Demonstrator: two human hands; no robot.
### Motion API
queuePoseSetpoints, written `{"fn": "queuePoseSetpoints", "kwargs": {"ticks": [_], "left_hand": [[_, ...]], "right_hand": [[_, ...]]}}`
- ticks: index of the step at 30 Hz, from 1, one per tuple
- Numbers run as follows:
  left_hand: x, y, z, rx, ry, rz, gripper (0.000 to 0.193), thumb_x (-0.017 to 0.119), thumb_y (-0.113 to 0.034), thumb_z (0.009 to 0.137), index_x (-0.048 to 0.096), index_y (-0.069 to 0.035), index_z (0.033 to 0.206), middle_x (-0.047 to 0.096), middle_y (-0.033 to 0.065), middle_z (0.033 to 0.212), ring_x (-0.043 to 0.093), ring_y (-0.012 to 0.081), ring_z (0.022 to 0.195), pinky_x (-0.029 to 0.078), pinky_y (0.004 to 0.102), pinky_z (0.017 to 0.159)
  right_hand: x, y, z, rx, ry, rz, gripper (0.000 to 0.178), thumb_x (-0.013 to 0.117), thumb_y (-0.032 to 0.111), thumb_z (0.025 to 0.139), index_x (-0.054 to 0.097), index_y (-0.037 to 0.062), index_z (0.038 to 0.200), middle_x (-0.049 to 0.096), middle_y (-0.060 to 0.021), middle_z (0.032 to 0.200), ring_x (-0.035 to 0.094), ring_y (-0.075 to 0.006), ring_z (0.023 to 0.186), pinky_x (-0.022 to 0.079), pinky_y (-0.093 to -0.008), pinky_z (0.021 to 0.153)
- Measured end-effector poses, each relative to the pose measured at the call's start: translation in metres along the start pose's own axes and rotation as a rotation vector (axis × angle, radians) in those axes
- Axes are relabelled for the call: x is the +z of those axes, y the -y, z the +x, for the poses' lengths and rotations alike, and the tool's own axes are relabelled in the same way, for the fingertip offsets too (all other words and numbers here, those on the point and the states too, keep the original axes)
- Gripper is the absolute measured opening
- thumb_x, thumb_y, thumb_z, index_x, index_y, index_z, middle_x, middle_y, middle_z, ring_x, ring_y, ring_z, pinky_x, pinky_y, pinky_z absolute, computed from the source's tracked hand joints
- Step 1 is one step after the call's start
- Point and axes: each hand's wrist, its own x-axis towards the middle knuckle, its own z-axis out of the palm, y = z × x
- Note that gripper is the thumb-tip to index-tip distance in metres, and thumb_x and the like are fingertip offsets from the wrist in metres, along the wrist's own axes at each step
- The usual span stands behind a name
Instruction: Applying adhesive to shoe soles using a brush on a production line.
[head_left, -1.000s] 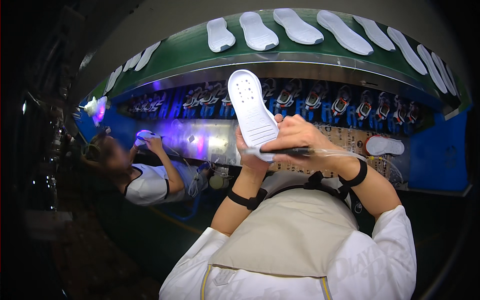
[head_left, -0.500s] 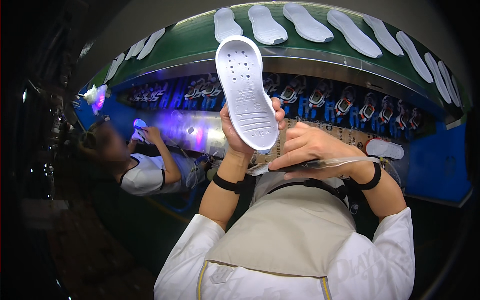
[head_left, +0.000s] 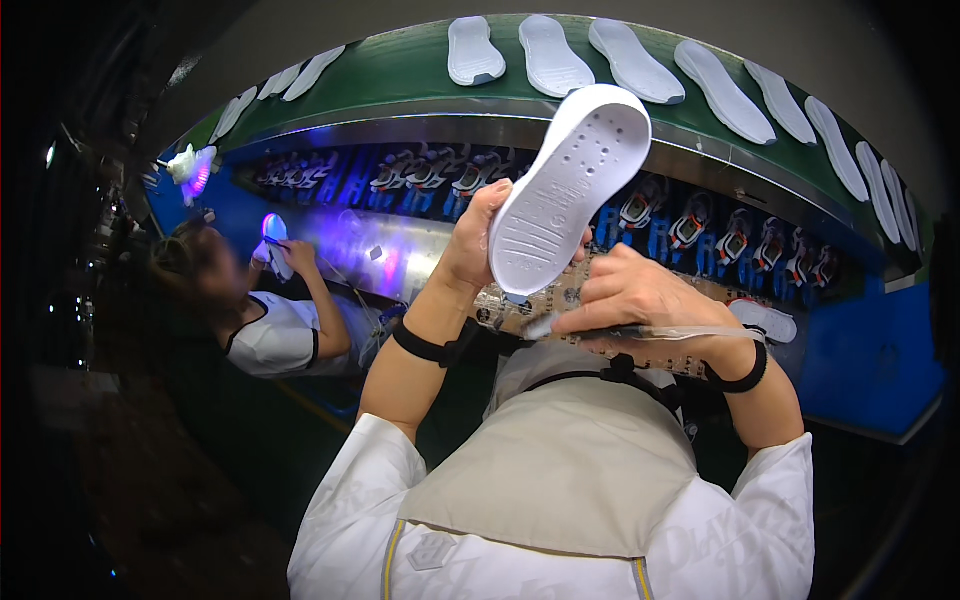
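A white shoe sole (head_left: 560,195) is raised in front of me, tilted with its holed end up and to the right. My left hand (head_left: 470,245) is closed around its lower end, thumb on the left edge and fingertips showing at the right. Just below and to the right, my right hand (head_left: 640,295) grips a slim dark-handled brush (head_left: 540,327) with a pale tip. A clear tube runs back from that handle along the wrist. The brush tip is blurred and appears apart from the sole.
Several white soles (head_left: 635,60) lie on a green conveyor belt (head_left: 400,90) across the back. Under it, shoe uppers (head_left: 690,220) stand in a row. Printed cardboard (head_left: 500,310) covers the bench, with white soles (head_left: 765,320) at right. At left, a co-worker (head_left: 280,320) handles another sole under violet light.
The sole has moved right and tilted over to the right, with my left hand turning along. My right hand has stayed close by with the brush. Soles on the belt appear shifted slightly right.
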Motion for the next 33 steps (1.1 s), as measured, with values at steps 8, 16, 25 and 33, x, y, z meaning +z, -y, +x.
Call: {"fn": "queuePoseSetpoints", "kwargs": {"ticks": [8,16,25,33], "left_hand": [[-0.014,-0.016,0.006,-0.17,-0.086,0.256,0.055,0.039,-0.039,0.108,0.062,0.006,0.129,0.073,0.0244,0.109,0.076,0.0313,0.094,0.062,0.0427,0.086],[-0.035,-0.018,-0.002,-0.287,-0.1,0.101,0.045,0.045,-0.037,0.108,0.064,0.0,0.124,0.075,0.0175,0.109,0.075,0.023,0.091,0.061,0.0358,0.081],[-0.061,0.024,-0.038,-0.074,-0.127,-0.282,0.071,0.037,-0.047,0.104,0.04,0.001,0.156,0.066,0.0292,0.128,0.073,0.0424,0.103,0.064,0.0501,0.08],[-0.102,-0.099,0.023,0.373,0.011,-0.088,0.075,0.024,-0.052,0.107,0.043,0.007,0.15,0.062,0.0316,0.125,0.068,0.0388,0.11,0.064,0.0504,0.084]], "right_hand": [[-0.004,-0.005,0.008,-0.029,0.054,-0.051,0.044,0.085,0.011,0.078,0.076,0.014,0.121,0.064,-0.0018,0.088,0.058,-0.0215,0.087,0.04,-0.0374,0.083],[-0.001,-0.012,0.015,-0.033,0.041,-0.074,0.039,0.084,0.011,0.079,0.077,0.0135,0.117,0.061,-0.0017,0.084,0.056,-0.021,0.08,0.039,-0.0375,0.077],[0.006,-0.013,0.002,0.138,-0.073,-0.027,0.033,0.085,0.017,0.08,0.078,0.0102,0.111,0.062,-0.0039,0.079,0.055,-0.0221,0.075,0.039,-0.0361,0.074],[0.025,-0.031,-0.009,0.251,-0.216,0.015,0.033,0.084,0.009,0.082,0.077,0.008,0.114,0.06,-0.0049,0.075,0.055,-0.0216,0.073,0.041,-0.0353,0.073]]}}
